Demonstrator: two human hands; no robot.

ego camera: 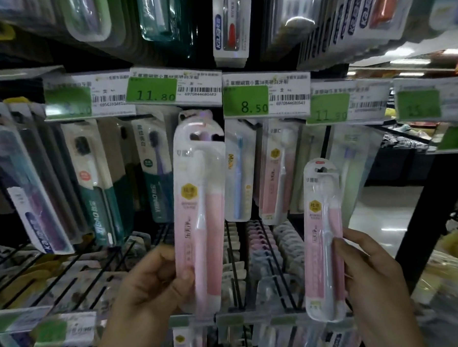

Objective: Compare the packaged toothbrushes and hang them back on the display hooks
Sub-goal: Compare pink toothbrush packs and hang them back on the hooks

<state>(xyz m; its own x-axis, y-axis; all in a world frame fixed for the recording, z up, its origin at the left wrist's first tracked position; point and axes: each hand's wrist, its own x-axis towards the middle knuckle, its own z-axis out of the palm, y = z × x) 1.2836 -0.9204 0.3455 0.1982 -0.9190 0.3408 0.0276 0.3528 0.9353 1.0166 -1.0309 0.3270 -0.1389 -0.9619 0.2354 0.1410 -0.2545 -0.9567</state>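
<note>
My left hand [150,283] grips the lower part of a large pink packaged toothbrush [198,206], held upright in front of the shelf. Its hang hole is level with the hook row below the 11.80 price tag [152,89]. My right hand [370,281] holds a smaller pink packaged toothbrush [323,231] by its lower right edge, thumb across the front. Both packs stand side by side, apart from each other. Neither pack hangs on a hook.
Hanging toothbrush packs fill the display: dark green ones [99,193] at left, a blue one [238,174] and a pink one [275,173] between my two packs. Black wire hooks [260,254] with more packs project below. An 8.50 tag [246,101] sits above. An aisle floor [396,208] opens at right.
</note>
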